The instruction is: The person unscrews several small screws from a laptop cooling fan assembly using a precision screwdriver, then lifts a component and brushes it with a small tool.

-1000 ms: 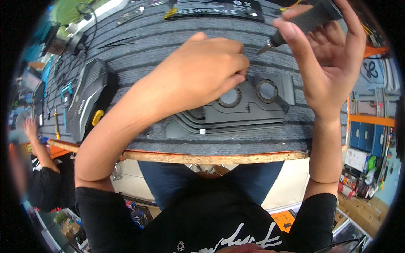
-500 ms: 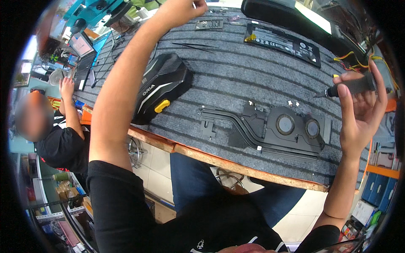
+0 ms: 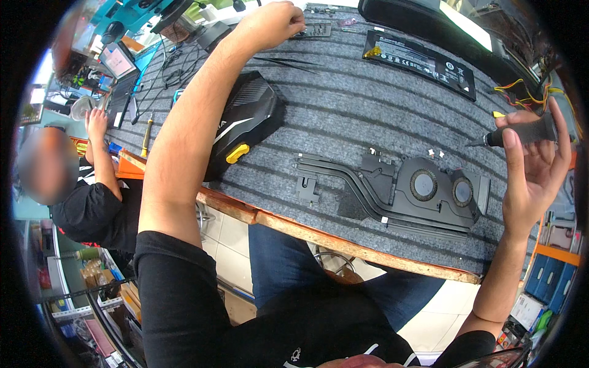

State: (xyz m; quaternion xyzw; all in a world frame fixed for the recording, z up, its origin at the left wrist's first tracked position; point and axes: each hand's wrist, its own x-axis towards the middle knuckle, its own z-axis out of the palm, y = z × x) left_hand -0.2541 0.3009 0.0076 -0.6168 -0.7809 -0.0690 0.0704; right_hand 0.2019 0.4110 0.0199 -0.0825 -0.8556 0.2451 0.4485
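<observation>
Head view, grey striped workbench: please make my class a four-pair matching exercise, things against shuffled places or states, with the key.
1. Dark-handled screwdriver
2. Flat black battery pack
3. Black twin-fan cooler
4. Bare left hand

A. Near the tan wooden front edge
B. At a small grey rectangular plate
C. In the bare right hand
D. Yellow patch near its left end

1-C, 2-D, 3-A, 4-B

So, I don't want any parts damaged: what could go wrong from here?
The twin-fan cooling unit lies near the table's front edge, so a bump might push it off. The screwdriver in the right hand, if dropped, could strike its fans.
</observation>
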